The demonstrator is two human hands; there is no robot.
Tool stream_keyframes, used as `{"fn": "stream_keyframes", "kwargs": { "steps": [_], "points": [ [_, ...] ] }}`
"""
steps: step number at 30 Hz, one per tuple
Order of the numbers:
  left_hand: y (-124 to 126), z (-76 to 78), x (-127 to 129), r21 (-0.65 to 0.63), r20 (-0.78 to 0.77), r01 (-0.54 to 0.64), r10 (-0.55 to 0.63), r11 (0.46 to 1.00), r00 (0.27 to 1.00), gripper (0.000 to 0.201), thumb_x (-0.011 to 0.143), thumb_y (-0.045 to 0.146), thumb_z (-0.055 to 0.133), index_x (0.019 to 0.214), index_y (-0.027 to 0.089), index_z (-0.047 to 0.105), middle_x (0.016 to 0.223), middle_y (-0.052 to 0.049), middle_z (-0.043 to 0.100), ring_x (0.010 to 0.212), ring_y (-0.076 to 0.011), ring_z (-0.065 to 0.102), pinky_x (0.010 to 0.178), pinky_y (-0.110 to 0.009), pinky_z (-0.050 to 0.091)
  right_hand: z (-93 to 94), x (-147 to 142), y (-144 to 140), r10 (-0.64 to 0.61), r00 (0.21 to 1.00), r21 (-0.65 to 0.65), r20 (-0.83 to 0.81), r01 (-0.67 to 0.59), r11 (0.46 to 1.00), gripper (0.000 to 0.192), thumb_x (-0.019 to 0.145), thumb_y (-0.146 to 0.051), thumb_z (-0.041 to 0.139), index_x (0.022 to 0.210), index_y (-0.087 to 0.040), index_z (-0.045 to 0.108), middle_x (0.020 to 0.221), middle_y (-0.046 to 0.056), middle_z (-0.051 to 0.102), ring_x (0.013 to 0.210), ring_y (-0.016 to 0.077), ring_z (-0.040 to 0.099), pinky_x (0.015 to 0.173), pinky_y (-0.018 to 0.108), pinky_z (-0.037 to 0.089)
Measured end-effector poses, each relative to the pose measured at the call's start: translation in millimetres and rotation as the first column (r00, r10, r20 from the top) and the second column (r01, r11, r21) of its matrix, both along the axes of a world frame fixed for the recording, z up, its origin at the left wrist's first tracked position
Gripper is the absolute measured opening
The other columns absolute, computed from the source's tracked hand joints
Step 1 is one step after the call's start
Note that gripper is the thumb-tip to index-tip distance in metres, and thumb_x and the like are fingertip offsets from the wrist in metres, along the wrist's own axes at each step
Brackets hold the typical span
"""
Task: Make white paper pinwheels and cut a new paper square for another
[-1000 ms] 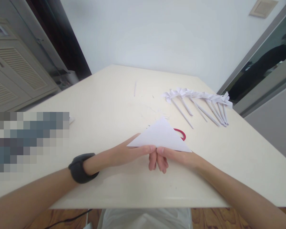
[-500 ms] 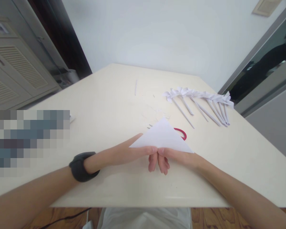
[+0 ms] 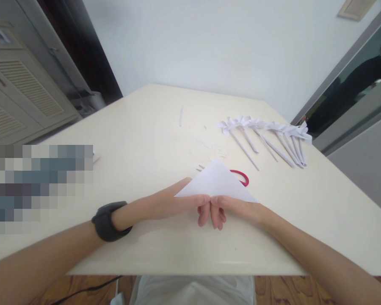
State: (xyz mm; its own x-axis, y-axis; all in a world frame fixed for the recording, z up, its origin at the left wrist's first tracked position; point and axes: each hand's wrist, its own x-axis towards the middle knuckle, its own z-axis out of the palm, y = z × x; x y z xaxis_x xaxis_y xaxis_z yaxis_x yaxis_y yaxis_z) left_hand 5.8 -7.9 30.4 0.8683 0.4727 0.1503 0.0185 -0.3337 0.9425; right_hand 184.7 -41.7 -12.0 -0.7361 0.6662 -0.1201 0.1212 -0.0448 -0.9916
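A triangle of folded white paper (image 3: 216,181) is held just above the table, its point facing away from me. My left hand (image 3: 184,203) pinches the near edge of the paper, thumb on top and fingers underneath. My right hand (image 3: 230,205) grips the same edge close beside it, the two thumb tips almost touching at the middle. Behind and partly under the paper lie scissors (image 3: 243,173) with a red handle; their blade tips show on the left, and the rest is hidden.
Several rolled paper sticks with curled white paper tops (image 3: 263,125) lie at the right rear of the table (image 3: 130,140). A single thin paper roll (image 3: 181,115) and small paper scraps (image 3: 212,147) are near the middle. A blurred-out patch covers the left side.
The paper's left corner and far point have shifted very slightly. Both hands keep their hold in nearly the same place.
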Motion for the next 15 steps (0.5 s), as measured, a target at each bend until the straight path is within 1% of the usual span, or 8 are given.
{"fn": "stream_keyframes", "kwargs": {
  "steps": [2,5,8,11,15],
  "points": [
    [-0.3,0.2,1.2,-0.035,0.005,0.064,-0.064,0.997,0.998,0.041,0.081,0.035,0.039,0.044,0.023,0.053,0.059,0.002,0.065,0.072,-0.0185,0.063,0.072,-0.030,0.049,-0.1,-0.3,-0.2,-0.001,1.000,-0.004,-0.007,0.001,1.000,0.044,0.089,-0.015,0.026,0.060,-0.015,0.059,0.078,0.002,0.064,0.061,0.0073,0.053,0.062,0.020,0.042],
    [-0.7,1.4,2.0,-0.118,0.032,0.108,-0.105,0.987,0.994,0.038,0.079,0.034,0.041,0.043,0.024,0.051,0.055,0.002,0.063,0.075,-0.0200,0.063,0.073,-0.031,0.049,0.4,-1.3,-0.3,0.018,1.000,-0.011,-0.010,-0.018,1.000,0.045,0.089,-0.015,0.025,0.059,-0.014,0.058,0.085,0.003,0.065,0.061,0.0067,0.052,0.062,0.020,0.042],
    [-0.1,1.4,1.4,-0.178,0.071,0.170,-0.160,0.969,0.985,0.038,0.077,0.036,0.043,0.042,0.024,0.050,0.057,0.002,0.065,0.077,-0.0209,0.063,0.077,-0.033,0.049,0.8,-2.4,-0.5,0.024,1.000,-0.007,-0.001,-0.024,1.000,0.045,0.091,-0.018,0.025,0.060,-0.014,0.058,0.081,0.003,0.064,0.060,0.0071,0.053,0.062,0.021,0.042],
    [1.5,-1.2,-2.2,-0.227,0.083,0.226,-0.212,0.947,0.974,0.040,0.081,0.037,0.041,0.045,0.023,0.052,0.066,0.002,0.068,0.085,-0.0207,0.063,0.085,-0.033,0.046,1.3,-2.5,-1.4,0.018,1.000,0.036,-0.019,-0.018,0.999,0.046,0.092,-0.022,0.026,0.060,-0.014,0.058,0.074,0.003,0.064,0.058,0.0078,0.054,0.060,0.021,0.043],
    [4.5,-8.8,-9.6,-0.267,0.051,0.246,-0.242,0.932,0.969,0.046,0.089,0.031,0.030,0.055,0.020,0.059,0.084,-0.002,0.070,0.098,-0.0192,0.060,0.090,-0.030,0.043,5.2,-1.6,-3.8,0.000,0.997,0.095,-0.072,0.007,0.995,0.044,0.092,-0.025,0.029,0.063,-0.013,0.059,0.078,0.004,0.066,0.057,0.0079,0.054,0.059,0.022,0.045]
  ]
}}
